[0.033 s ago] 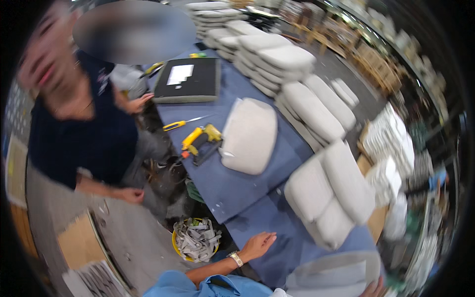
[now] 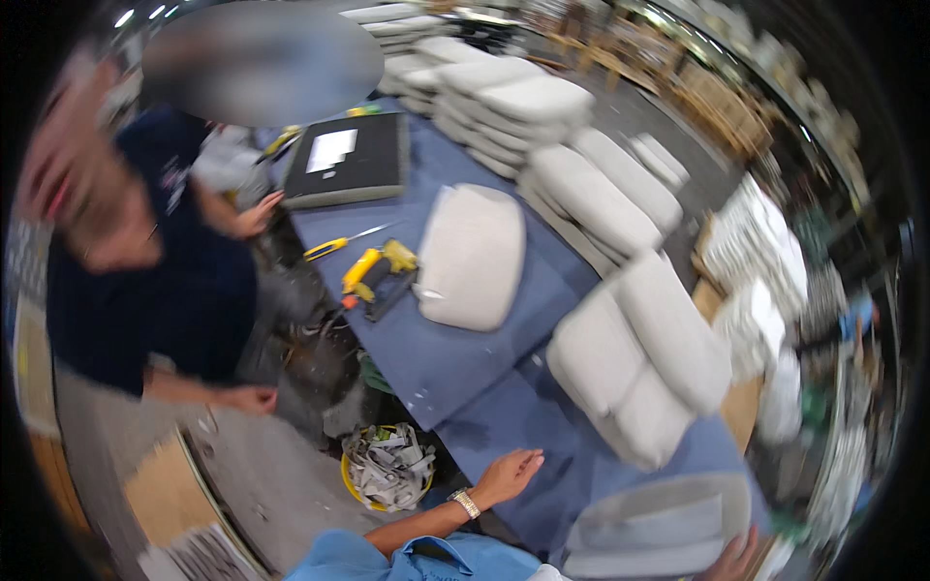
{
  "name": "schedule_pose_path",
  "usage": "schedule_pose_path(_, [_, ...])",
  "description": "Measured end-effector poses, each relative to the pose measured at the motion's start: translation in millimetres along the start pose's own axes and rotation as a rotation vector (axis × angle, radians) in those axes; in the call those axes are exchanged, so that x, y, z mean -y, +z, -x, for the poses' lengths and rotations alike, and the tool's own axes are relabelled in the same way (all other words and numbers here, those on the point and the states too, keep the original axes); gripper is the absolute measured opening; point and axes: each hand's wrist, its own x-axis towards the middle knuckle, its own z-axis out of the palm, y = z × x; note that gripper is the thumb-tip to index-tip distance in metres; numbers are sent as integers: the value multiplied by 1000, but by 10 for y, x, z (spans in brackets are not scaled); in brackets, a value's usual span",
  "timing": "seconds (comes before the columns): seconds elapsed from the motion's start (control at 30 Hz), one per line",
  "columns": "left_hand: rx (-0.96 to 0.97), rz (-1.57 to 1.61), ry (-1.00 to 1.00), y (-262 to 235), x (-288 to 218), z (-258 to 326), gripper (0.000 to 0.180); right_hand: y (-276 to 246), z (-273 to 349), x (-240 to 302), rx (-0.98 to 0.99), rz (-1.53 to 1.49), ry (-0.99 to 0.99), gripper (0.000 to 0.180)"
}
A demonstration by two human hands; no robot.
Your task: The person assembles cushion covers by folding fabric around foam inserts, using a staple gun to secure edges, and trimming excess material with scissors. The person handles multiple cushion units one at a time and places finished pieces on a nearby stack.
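Observation:
My left hand (image 2: 509,476), with a metal watch (image 2: 466,504) at the wrist, rests over the blue-covered table (image 2: 460,455). Its fingers are stretched out and hold nothing. At the bottom right, my right hand (image 2: 734,557) is at the edge of a pale grey seat cushion or panel (image 2: 605,557) with a darker border. Its fingers look extended along that edge; part of the hand is cut off by the frame. Beyond it lies a pair of joined light grey cushions (image 2: 635,368). Farther off, a single pale cushion (image 2: 472,257) lies flat on the table.
A yellow-and-black staple gun (image 2: 378,279) and a yellow-handled screwdriver (image 2: 329,249) lie left of the single cushion. Beyond is a black-backed cushion (image 2: 363,160). Cushion stacks (image 2: 513,102) line the far right. A yellow bucket (image 2: 351,479) holds grey scraps. A co-worker (image 2: 160,281) stands left.
The view has shifted a little, so the table and cushions appear farther left. More of my right hand shows beside the grey piece. My left hand stays about where it was.

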Motion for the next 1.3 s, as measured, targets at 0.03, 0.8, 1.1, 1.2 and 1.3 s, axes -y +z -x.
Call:
schedule_pose_path(0.03, [43, -16, 29, 100, -85, 47, 38, -32, 120, -626, 105, -549, 252, 48])
schedule_pose_path(0.8, [-177, 431, -626, 3574, 846, 1171, 52, -1716, -798, -2615, 495, -2220, -189, 36])
schedule_pose_path(1.1, [-436, 67, -586, 4245, 689, 1602, 64, -1542, -1359, -2306, 1070, -2299, -387, 32])
schedule_pose_path(1.2, [-481, 59, -592, 4139, 823, 1708, 66, -1536, -1451, -2123, 1196, -2471, -357, 30])
schedule_pose_path(1.3, [-482, 143, -620, 3977, 892, 1763, 68, -1546, -1466, -1943, 1226, -2559, -475, 27])
